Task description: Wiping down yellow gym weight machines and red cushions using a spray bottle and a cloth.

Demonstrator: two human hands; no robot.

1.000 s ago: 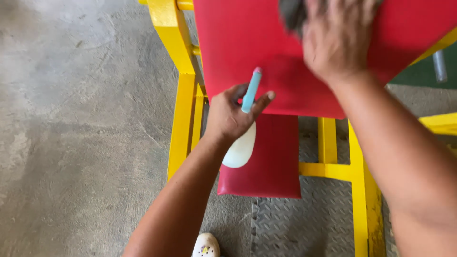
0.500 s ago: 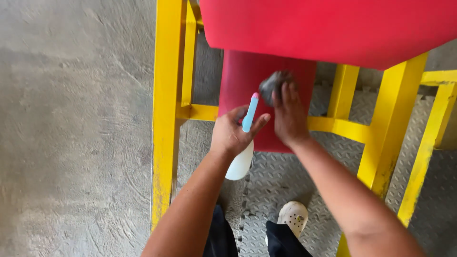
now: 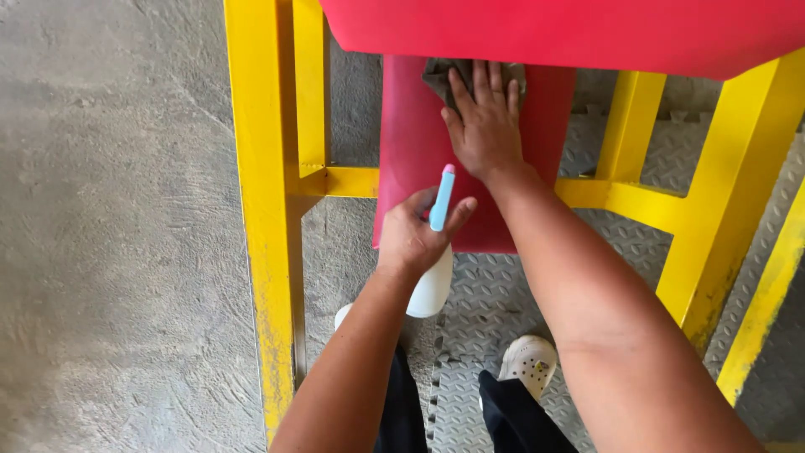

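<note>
My left hand point(image 3: 412, 239) grips a white spray bottle point(image 3: 431, 289) with a light blue nozzle, held in front of a lower red pad point(image 3: 411, 143). My right hand point(image 3: 485, 126) lies flat on that pad and presses a dark grey cloth point(image 3: 438, 77) against it, fingers spread. The cloth is mostly hidden beneath my fingers and the upper red pad point(image 3: 570, 33), which overhangs the lower one at the top of the view.
A yellow metal frame point(image 3: 260, 193) carries both pads, with bars on the left, across the middle and on the right. Grey textured floor mats point(image 3: 478, 335) lie under my white shoes point(image 3: 528, 362). Bare concrete floor point(image 3: 109, 235) spreads to the left.
My right hand moved with the cloth from the upper red pad down to the lower one, then slid up along it. The view dropped lower. My left hand kept the bottle.
</note>
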